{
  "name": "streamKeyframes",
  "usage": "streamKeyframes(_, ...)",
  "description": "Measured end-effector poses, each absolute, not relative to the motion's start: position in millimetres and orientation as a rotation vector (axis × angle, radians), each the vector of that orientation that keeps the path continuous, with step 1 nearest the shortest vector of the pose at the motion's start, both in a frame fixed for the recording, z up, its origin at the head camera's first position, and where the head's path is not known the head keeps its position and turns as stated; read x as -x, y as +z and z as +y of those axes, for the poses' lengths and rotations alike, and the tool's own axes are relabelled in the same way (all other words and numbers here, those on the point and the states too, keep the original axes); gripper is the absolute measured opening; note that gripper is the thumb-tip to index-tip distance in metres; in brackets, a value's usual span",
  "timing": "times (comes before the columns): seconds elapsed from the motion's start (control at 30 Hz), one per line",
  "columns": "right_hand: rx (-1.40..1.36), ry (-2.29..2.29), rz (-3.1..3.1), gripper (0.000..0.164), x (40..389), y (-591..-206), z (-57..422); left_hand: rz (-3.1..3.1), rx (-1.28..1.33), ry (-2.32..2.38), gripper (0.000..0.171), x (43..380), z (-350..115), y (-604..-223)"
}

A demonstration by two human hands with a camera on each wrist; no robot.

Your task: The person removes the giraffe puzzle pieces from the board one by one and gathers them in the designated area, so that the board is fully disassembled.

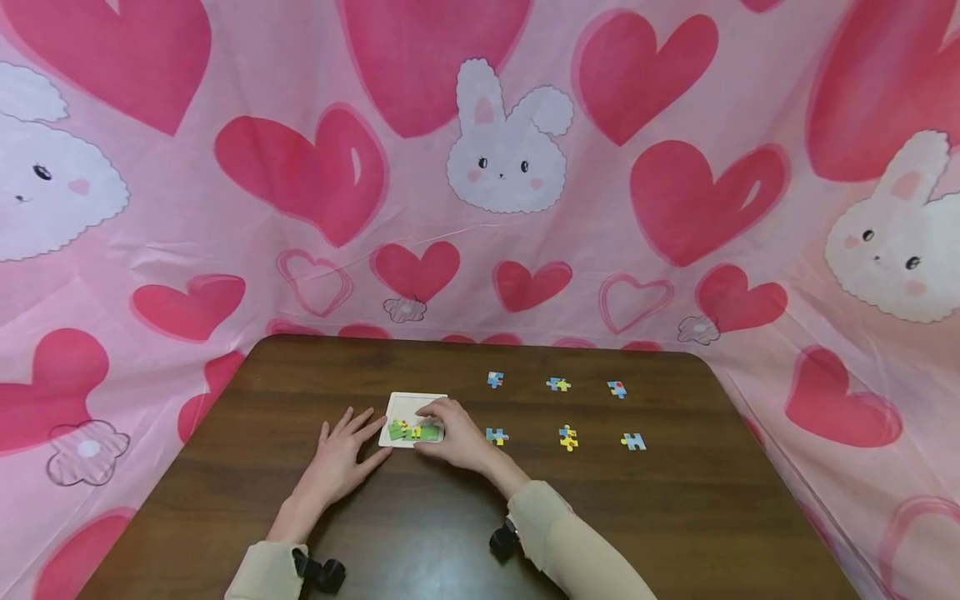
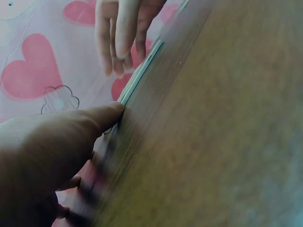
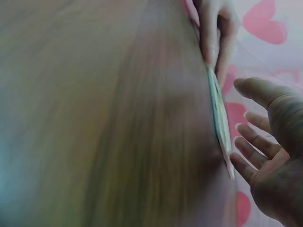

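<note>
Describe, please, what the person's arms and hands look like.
The left sleeve and right sleeve are beige. At their ends sit a left black device and a right black device, both small. The left hand and right hand wear no gloves.

Heart-print cloth behind brown table
</note>
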State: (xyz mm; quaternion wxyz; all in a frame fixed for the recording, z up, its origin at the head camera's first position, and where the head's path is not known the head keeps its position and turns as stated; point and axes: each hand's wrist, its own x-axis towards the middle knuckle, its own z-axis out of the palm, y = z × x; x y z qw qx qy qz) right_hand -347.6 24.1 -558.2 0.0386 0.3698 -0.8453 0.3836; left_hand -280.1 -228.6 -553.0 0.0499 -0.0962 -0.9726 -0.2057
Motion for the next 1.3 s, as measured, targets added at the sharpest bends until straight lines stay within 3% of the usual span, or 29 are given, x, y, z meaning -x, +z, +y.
streamKeyframes(0.17,-1.037,1.069,-2.662,0.046,356.2,-568.2,5.2,-2.954,0.305,-0.632,0.063,279.8,-228.7,-552.8)
streamKeyframes(0.5,-0.891,0.934,-2.852,0.032,341.9,-541.3,-9.6,-2.945,0.31,-0.645,0.061,279.3,-230.4,-554.8)
streamKeyframes(0.7,-0.874,0.935,-2.847,0.035,340.9,-542.1,-11.9,-2.939,0.303,-0.648,0.061,279.8,-230.9,-555.7)
streamKeyframes(1.07,-0.873,0.997,-2.795,0.019,341.6,-546.6,-15.4,-2.932,0.314,-0.644,0.061,279.5,-232.0,-557.5)
streamKeyframes(1.3,-0.951,0.886,-2.794,0.032,340.7,-545.9,-15.7,-2.925,0.317,-0.648,0.06,279.7,-232.1,-558.2)
